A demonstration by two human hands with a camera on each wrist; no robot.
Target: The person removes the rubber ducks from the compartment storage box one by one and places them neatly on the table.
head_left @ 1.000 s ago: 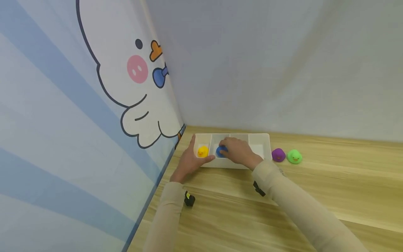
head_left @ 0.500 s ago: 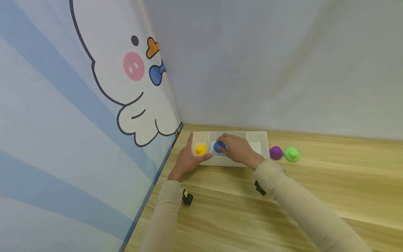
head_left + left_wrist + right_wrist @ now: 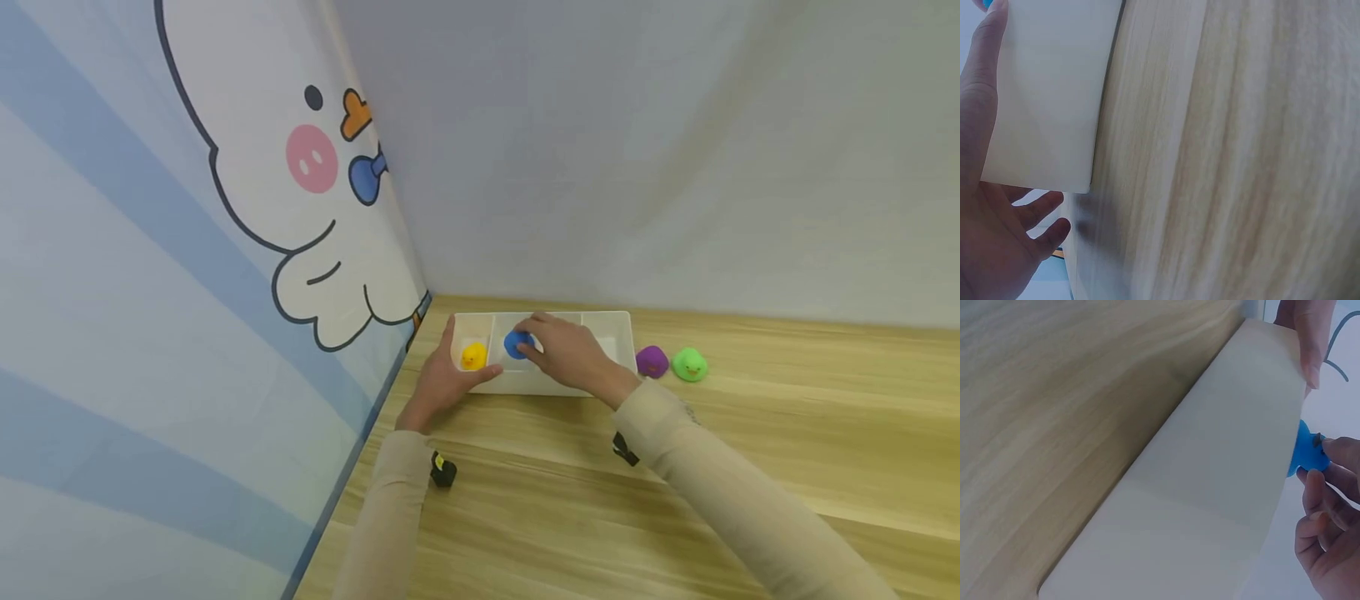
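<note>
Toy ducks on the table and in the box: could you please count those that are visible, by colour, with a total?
Yellow duck: 1, in the white box
Blue duck: 1, held by the right hand
Purple duck: 1
Green duck: 1
Total: 4
</note>
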